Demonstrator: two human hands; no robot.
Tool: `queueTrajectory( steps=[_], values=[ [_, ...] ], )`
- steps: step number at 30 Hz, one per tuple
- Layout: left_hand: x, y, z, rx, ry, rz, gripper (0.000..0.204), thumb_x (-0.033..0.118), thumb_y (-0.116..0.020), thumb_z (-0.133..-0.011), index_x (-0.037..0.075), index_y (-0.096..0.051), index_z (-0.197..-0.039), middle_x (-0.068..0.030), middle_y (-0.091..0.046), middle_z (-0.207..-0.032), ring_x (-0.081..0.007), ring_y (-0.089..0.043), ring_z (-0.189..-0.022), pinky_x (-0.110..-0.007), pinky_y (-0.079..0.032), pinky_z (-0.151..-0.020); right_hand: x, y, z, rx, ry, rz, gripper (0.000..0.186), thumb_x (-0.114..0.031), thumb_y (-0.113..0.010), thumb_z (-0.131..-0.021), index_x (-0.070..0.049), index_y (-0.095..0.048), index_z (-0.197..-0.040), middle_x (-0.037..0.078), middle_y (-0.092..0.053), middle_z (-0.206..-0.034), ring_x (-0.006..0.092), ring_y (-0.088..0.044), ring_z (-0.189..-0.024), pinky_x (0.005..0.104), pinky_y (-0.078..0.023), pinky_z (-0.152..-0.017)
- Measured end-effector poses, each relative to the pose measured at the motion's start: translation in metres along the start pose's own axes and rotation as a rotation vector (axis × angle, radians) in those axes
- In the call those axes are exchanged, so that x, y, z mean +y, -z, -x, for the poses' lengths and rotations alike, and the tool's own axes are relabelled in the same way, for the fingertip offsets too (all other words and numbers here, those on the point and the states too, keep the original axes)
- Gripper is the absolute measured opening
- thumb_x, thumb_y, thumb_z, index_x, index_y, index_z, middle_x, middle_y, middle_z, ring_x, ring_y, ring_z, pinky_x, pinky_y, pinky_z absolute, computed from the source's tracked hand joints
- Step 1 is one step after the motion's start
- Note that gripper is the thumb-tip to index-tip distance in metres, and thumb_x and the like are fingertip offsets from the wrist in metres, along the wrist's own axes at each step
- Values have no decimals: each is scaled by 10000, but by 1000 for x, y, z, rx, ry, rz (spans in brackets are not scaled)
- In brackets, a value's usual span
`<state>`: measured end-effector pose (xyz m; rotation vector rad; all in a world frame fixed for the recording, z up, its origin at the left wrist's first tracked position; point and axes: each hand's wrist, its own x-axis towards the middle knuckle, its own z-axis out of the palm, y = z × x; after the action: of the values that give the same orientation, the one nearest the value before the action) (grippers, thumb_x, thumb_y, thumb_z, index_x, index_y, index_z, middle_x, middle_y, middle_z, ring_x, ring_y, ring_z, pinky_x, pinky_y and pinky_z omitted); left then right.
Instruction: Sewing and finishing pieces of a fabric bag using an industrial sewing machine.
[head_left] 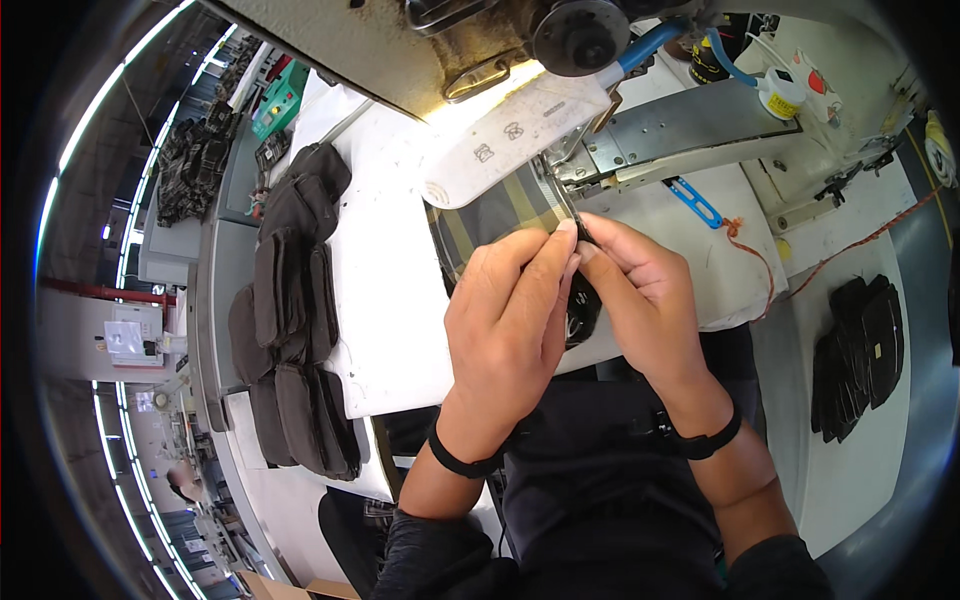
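Plaid cloth (500, 218), dark grey with tan bands, spread out on a white table (385, 350). Its right edge is pinched; much of the near part is hidden.

Left hand (505, 310) and right hand (645, 295), bare: both pinching, fingertips (566, 229) close together.
Left: back uppermost, fingers bent together. Right: just right of left hand, thumb and forefinger foremost, others curled. Left forearm (433, 488): below left hand. Right forearm (742, 485): below and right of left hand, slanting outward.
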<state>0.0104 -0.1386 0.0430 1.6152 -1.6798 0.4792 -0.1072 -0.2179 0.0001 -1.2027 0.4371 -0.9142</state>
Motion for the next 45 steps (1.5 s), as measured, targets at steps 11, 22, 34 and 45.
queueTrajectory(
  steps=[11,22,34,45],
  values=[
    [-5,0,-7,4,35,-13,312,-26,-818,-835,-19,-754,-1141,-122,-691,-1022,-293,-670,-849,-372,-551,-724,-4,-8,-7,13,-1,-156,284,-21,-576,-1090,84,-671,-1337,36,-755,-1072,28,-642,-978,206,-543,-836],
    [-3,3,-2,11,61,-2,325,-73,-837,-824,30,-812,-1132,-98,-741,-1014,-218,-713,-865,-317,-576,-754,-3,-5,7,84,-14,-20,240,-37,-641,-1073,72,-706,-1277,5,-745,-1002,-1,-622,-883,179,-497,-735],
    [-32,0,-12,48,-52,-41,292,20,-841,-821,41,-794,-1109,-76,-723,-975,-259,-685,-828,-353,-552,-701,1,-13,-12,84,-23,-27,251,-27,-630,-1070,74,-705,-1287,35,-748,-1061,39,-650,-954,203,-518,-819],
    [-48,2,-14,-16,39,81,281,22,-835,-848,57,-807,-1126,-53,-751,-1057,-230,-686,-906,-337,-539,-830,0,-20,-12,85,-106,-228,183,-29,-668,-1019,28,-674,-1193,67,-747,-1100,80,-687,-940,245,-559,-833]
  ],
)
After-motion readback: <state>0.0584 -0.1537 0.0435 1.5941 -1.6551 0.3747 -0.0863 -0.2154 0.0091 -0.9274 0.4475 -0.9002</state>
